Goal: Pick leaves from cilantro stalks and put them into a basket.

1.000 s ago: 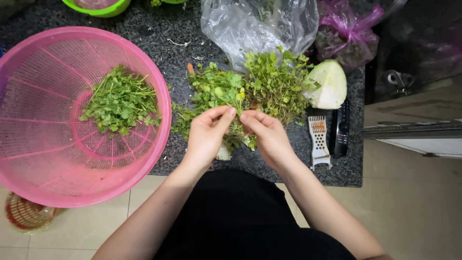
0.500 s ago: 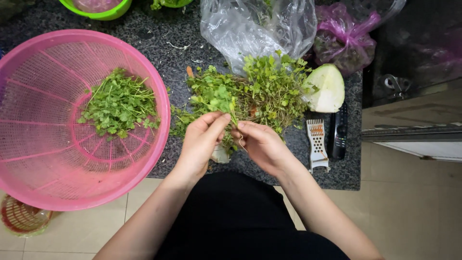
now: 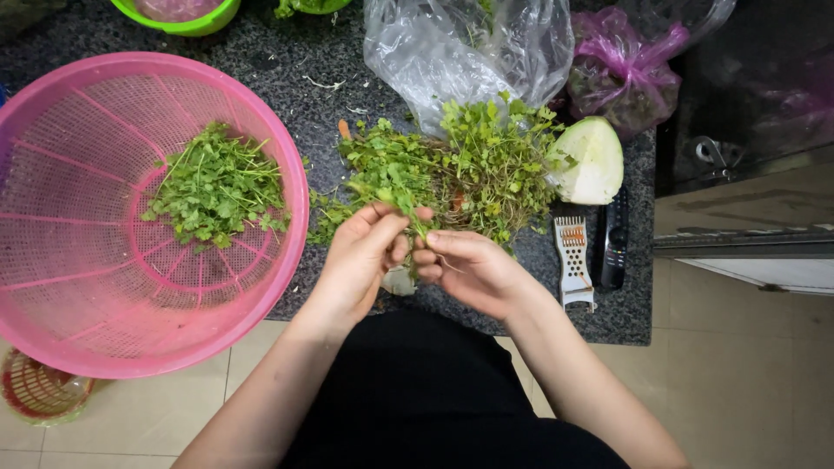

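- Both grips are closed on one leafy green herb sprig (image 3: 401, 193): the left hand (image 3: 360, 260) pinches it near the leaves between thumb and fingertips, and the right hand (image 3: 469, 271) is clenched on the lower stems just beside it.
- Compared with a second ago, the two hands have drawn closer together, so that their fingertips now nearly touch over the near edge of the dark speckled stone table (image 3: 287, 52). The sprig stands a little higher above the left thumb.
- That sprig is still joined to the loose heap of green herbs (image 3: 486, 165), which lies on the table right behind the hands, in front of a crumpled clear plastic bag (image 3: 460, 48).
- A round pink plastic mesh basket (image 3: 52, 287) sits well to the left, overhanging the table edge. Its pile of picked green leaves (image 3: 217, 184) looks the same as before, so nothing new has gone in.
- To the right lie a cut pale green cabbage wedge (image 3: 595, 161), a small white grater (image 3: 573, 260) and a black remote control (image 3: 613, 243), none of them touched.
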